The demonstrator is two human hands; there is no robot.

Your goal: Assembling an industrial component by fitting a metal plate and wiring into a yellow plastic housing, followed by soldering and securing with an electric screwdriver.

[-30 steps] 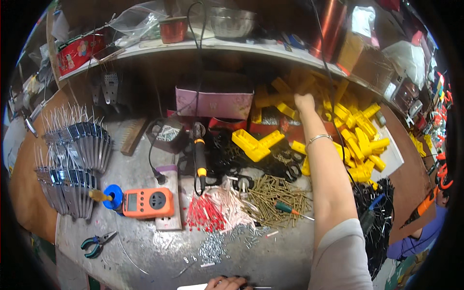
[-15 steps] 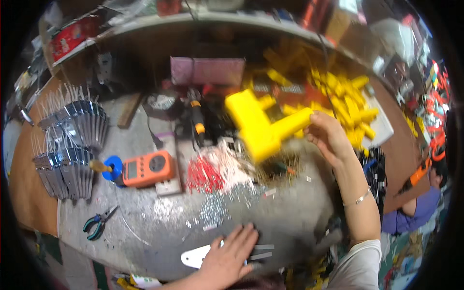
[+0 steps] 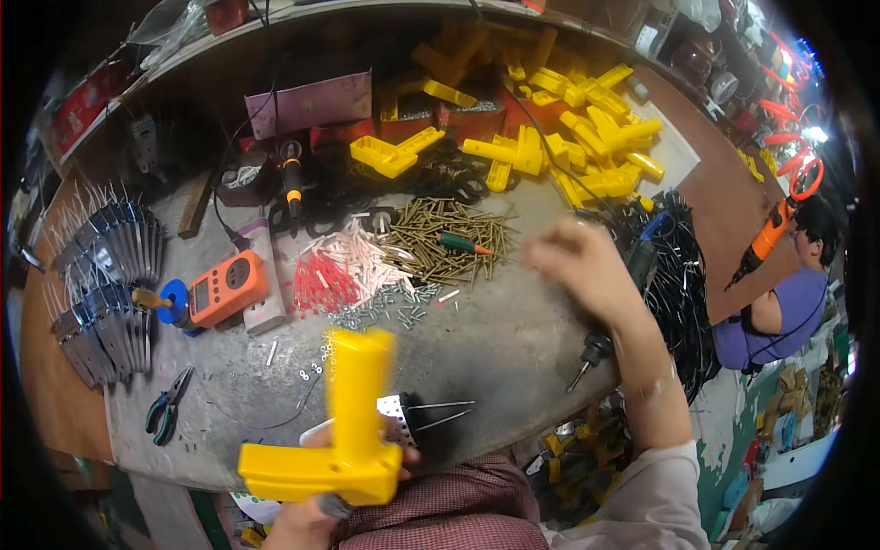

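Note:
My left hand [image 3: 302, 522], at the lower edge, is closed around a T-shaped yellow plastic housing [image 3: 362, 417], held up above the front of the bench. Part of the hand is hidden behind the housing. Just behind it shows a perforated metal plate [image 3: 394, 420] with two thin prongs pointing right; whether my fingers touch this plate too is hidden. Over the bench on the right, my right hand [image 3: 577, 266] is smeared by motion, so its fingers do not show clearly. Nearest to it lie a heap of brass-coloured screws [image 3: 440, 247] and a small green-and-orange tool [image 3: 466, 244].
Yellow housings [image 3: 596, 137] pile up at the back right, beside black cables [image 3: 678, 293]. Red and white small parts [image 3: 348, 270] lie mid-bench. Leftward are an orange meter [image 3: 227, 289], pliers [image 3: 168, 408] and stacked metal plates [image 3: 110, 275]. A person [image 3: 775, 307] sits at right.
The yellow housing has passed from my right hand to my left and come down toward the front edge. My right hand has let go of it. The view has shifted.

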